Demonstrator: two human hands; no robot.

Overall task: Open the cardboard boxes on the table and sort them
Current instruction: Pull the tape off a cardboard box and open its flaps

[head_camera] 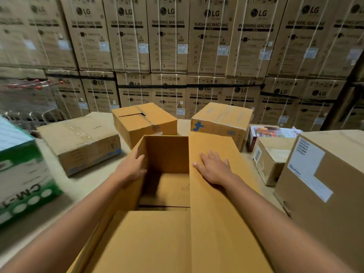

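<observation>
While your left hand (132,168) grips the open box's (167,154) wall and your right hand (213,168) lies spread on its flap (212,194), fold that flap outward next.

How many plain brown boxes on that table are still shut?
5: a flat box at left, one behind the open box, one with a blue mark beside it, a small one at right, a labelled one far right. Others may be hidden.
</observation>
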